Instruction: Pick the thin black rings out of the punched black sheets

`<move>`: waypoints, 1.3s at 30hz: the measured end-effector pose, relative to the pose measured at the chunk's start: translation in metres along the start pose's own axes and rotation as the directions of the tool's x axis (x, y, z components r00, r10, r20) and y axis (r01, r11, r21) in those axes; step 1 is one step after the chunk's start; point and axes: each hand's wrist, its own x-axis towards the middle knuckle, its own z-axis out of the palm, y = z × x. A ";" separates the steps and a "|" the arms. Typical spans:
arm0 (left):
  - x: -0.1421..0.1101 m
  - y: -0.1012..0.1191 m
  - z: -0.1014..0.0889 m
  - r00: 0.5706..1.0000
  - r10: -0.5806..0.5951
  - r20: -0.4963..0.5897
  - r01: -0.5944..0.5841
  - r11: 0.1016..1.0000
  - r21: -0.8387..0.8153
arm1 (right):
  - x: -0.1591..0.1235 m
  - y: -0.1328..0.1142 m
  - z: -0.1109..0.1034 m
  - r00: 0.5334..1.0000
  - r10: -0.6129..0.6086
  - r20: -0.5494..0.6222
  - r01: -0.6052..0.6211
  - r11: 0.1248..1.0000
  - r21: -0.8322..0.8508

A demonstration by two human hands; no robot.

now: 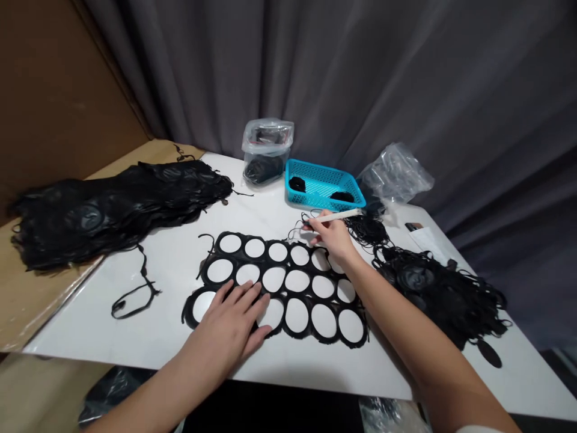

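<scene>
The left hand [232, 319] lies open and flat on the near part of a black sheet of rings [311, 298], probably steadying it against the tabletop [148, 343]. By the sheet's far edge, the right hand's [331, 234] grip is closed around a white stick [339, 215], pinched perhaps for fine control. Beyond, a blue basket [315, 198] keeps black bundles [297, 184] together.

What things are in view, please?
Openwork sheet: 1, black, centre
Piles: 2, black, both sides
Loose strip: 1, black, left
Oval piece: 1, black, right
Cord tangle: 1, black, right
Basket: 1, blue, rear
Bundles: 2, black, in basket
Plastic bags: 2, clear, rear
Paper: 1, white, right
Stick: 1, white, centre
Table: 1, white, centre
Curtain: 1, grey, rear
Panel: 1, brown, left
Left hand: 1, bare, on sheet
Right hand: 1, bare, holding stick
</scene>
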 end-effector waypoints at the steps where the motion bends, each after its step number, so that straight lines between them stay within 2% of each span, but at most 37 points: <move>1: 0.008 -0.003 -0.005 0.999 -0.004 0.043 0.005 1.000 -0.025 | 0.000 -0.001 0.003 0.995 0.086 0.058 -0.092 0.988 0.121; 2: 0.016 -0.008 -0.009 0.997 0.002 0.072 0.002 0.999 -0.044 | -0.001 -0.002 0.007 0.980 0.158 0.123 -0.182 0.959 0.217; 4: 0.032 -0.018 -0.010 0.998 0.015 0.060 -0.012 0.999 -0.049 | -0.003 -0.001 0.015 0.938 0.243 0.247 -0.318 0.888 0.332; 6: 0.042 -0.030 -0.002 0.999 0.033 0.024 -0.033 0.999 -0.024 | -0.007 0.001 0.021 0.906 0.251 0.340 -0.377 0.844 0.381; 8: 0.046 -0.039 0.011 0.999 0.045 0.018 -0.045 0.999 -0.010 | -0.013 0.005 0.026 0.885 0.213 0.414 -0.366 0.867 0.338; 11: 0.041 -0.047 0.026 0.998 0.055 0.009 -0.055 0.998 -0.013 | -0.024 0.010 0.029 0.868 0.124 0.481 -0.182 0.980 0.078; 13: 0.036 -0.048 0.029 0.998 0.059 0.000 -0.059 0.998 -0.012 | -0.030 0.012 0.030 0.877 0.061 0.476 -0.012 0.994 -0.105; 15: 0.034 -0.048 0.028 0.998 0.065 0.011 -0.065 0.998 -0.005 | -0.035 0.012 0.030 0.890 0.017 0.455 0.081 0.978 -0.194; 19: 0.035 -0.047 0.027 0.997 0.069 0.039 -0.070 0.998 0.005 | -0.037 0.010 0.032 0.889 0.011 0.459 0.094 0.974 -0.206; 25: 0.034 -0.046 0.031 0.999 0.037 0.022 -0.036 0.999 -0.039 | -0.036 0.011 0.032 0.880 0.023 0.475 0.086 0.974 -0.208; 32: 0.036 -0.045 0.026 0.998 0.045 0.040 -0.042 0.998 -0.054 | -0.034 0.010 0.031 0.878 -0.004 0.479 0.127 0.966 -0.225; 34: 0.036 -0.045 0.026 0.998 0.046 0.049 -0.043 0.998 -0.049 | -0.037 0.010 0.033 0.877 -0.048 0.478 0.189 0.949 -0.252; 36: 0.035 -0.045 0.026 0.997 0.049 0.064 -0.046 0.998 -0.038 | -0.044 0.010 0.035 0.861 -0.148 0.487 0.316 0.905 -0.284; 39: 0.034 -0.044 0.029 0.999 0.024 0.048 -0.024 1.000 -0.017 | -0.054 0.012 0.039 0.765 -0.312 0.564 0.558 0.759 -0.337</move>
